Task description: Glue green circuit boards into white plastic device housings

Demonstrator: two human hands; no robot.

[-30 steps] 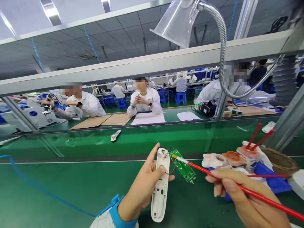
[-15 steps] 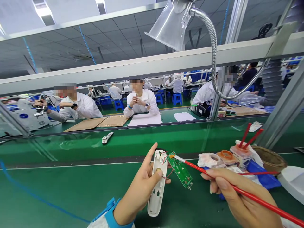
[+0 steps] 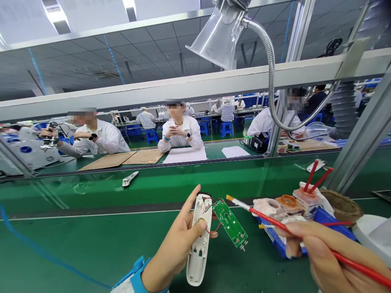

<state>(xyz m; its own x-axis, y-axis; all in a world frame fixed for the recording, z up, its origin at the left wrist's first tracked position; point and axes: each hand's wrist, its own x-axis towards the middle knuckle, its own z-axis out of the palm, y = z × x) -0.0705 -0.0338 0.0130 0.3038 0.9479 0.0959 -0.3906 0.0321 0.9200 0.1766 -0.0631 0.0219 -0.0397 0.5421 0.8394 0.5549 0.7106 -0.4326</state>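
My left hand (image 3: 180, 240) grips a long white plastic housing (image 3: 198, 254), its thumb pressed inside the open shell and its index finger stretched along the edge. Thin wires link the housing to a green circuit board (image 3: 230, 223), which sticks out to its right. Between the fingers of my right hand (image 3: 332, 248) is a red-handled paintbrush (image 3: 271, 220). The brush's orange-brown tip is apart from the board, a little above and right of its upper end. A blue band (image 3: 142, 276) circles my left wrist.
Right of the board, a blue tray (image 3: 279, 244) holds jars (image 3: 290, 203) and white wipes; red sticks (image 3: 310, 177) stand in one container. A basket (image 3: 345, 209) sits behind. A white part (image 3: 130, 179) lies on the green belt, with co-workers (image 3: 181, 130) beyond. A lamp-like hood (image 3: 214, 40) hangs overhead.
The brush tip has lifted off the board's upper end, and my right hand has moved right and slightly down with it. The left hand with the housing has shifted slightly left and down.
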